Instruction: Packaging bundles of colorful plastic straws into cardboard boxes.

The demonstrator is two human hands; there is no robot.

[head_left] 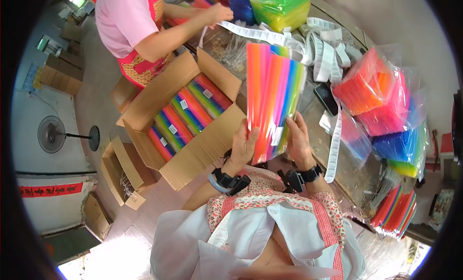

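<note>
Between my two hands stand flat, clear-wrapped packs of thin, straw-like rainbow sticks (276, 99), fanned apart at the top. A white label shows near their lower end. My left hand (245, 144) is closed on the packs' lower left edge, thumb in front. On the lower right edge my right hand (300, 139) grips them, fingers partly hidden behind. To the left an open cardboard box (193, 157) contains several similar labelled packs (183, 111) in a row.
A co-worker's hand (219, 14) holds a strip of white labels (255, 33) across the table. More label strips (324, 51), a phone (326, 99) and bagged coloured sticks (369, 85) lie to the right. A smaller carton (126, 171) and a fan (52, 134) stand left.
</note>
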